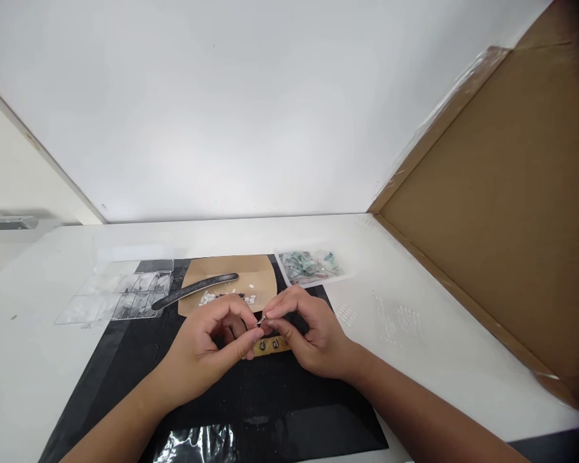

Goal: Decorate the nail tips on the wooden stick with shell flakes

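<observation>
My left hand point(217, 334) and my right hand point(309, 331) meet over the black mat, thumbs and forefingers pinched together. Between their fingertips is a small shiny piece point(261, 320), mostly covered by the fingers and too small to name. Just below the fingers lies a yellowish strip point(271, 346) with two round metal studs, its left end hidden by my left hand. Behind the hands sits a tan tray point(226, 265) holding scattered small white pieces point(207, 298) that look like nail tips. A dark curved nail file point(195, 289) rests across its left side.
A clear compartment box point(142, 296) stands open at the left. At the back right, a white tray point(313, 283) is filled with small packets. Clear sheets of tabs point(398, 321) lie on the white table point(444, 386). A cardboard panel point(502, 212) borders the right.
</observation>
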A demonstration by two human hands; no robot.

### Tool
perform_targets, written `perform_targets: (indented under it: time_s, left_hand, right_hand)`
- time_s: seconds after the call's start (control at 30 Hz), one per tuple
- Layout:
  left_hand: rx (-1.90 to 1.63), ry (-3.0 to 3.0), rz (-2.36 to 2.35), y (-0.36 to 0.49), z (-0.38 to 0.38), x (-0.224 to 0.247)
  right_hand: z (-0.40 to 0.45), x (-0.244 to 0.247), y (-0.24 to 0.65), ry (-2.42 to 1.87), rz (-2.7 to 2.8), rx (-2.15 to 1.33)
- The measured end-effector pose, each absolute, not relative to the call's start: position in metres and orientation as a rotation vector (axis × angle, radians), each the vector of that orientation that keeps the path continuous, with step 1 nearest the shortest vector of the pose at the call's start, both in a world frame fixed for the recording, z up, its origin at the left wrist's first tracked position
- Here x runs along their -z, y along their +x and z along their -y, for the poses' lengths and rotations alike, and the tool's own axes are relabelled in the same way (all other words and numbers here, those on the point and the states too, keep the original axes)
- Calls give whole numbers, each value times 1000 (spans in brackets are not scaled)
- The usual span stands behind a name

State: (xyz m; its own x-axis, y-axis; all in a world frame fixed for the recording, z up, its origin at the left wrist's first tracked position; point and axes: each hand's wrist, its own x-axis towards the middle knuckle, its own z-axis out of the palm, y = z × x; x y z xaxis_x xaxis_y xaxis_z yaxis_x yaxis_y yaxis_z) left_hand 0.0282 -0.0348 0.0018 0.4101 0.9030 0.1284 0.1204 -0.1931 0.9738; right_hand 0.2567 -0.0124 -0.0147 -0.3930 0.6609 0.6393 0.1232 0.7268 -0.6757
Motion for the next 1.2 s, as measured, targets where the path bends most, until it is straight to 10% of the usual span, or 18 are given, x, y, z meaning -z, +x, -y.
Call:
perform_targets:
  time_s: [1.2]
  left_hand:
    - [-1192, 2282, -1028, 23, 27, 1]
  right_hand:
    - [10, 13, 258, -686, 1974, -629]
